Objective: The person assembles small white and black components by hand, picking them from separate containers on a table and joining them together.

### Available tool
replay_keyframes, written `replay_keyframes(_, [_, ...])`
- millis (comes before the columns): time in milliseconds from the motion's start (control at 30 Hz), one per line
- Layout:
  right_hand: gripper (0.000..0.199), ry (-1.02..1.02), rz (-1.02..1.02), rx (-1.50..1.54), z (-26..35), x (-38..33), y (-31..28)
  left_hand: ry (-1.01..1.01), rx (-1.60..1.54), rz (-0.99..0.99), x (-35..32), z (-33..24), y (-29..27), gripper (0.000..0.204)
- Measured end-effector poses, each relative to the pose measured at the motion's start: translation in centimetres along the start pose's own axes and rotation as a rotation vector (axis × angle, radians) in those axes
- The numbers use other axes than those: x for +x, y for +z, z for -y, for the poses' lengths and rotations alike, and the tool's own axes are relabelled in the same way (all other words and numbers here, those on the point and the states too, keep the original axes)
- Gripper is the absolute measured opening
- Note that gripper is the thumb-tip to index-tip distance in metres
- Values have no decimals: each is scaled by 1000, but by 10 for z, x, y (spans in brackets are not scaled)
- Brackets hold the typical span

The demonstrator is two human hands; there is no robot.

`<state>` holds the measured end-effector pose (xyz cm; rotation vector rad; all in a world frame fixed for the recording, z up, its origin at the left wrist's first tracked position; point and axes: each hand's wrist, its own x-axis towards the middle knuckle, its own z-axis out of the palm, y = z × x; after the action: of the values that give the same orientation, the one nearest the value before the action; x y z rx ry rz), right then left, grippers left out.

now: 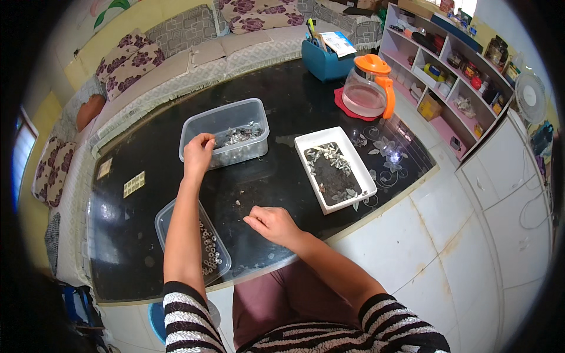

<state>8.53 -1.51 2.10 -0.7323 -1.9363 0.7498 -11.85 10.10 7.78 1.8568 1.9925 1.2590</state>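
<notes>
My left hand (pixel 199 154) is closed, fingertips pinched together at the left rim of a clear plastic tub (pixel 238 157). Small shiny metal-looking pieces (pixel 241 134) lie inside that tub. Over the table's near middle, my right hand (pixel 272 225) is also closed, thumb against the curled fingers. What either hand holds, if anything, cannot be made out. Under my left forearm is a shallow clear container (pixel 221 266) with several small ring-shaped pieces (pixel 210 252). To the right of my hands, a white rectangular tray (pixel 366 183) contains many small silvery pieces (pixel 331 154).
The glossy black table (pixel 276 182) carries a glass jug with an orange lid (pixel 368 88) on a red mat, and a teal holder (pixel 323 62) at the back. A small pale sheet (pixel 134 184) lies at left. Sofas (pixel 194 56) line the far side; shelves (pixel 447 76) stand right.
</notes>
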Motion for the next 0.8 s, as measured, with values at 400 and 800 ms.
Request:
replay_keyframes(400, [13,119,-121,121,13,-10,-72,120,-269,195,-90,-46,20,11])
replay_keyframes(800, [9,259,-110,-461,-71,37,-167,42,-452,508,-139,-84,57,11])
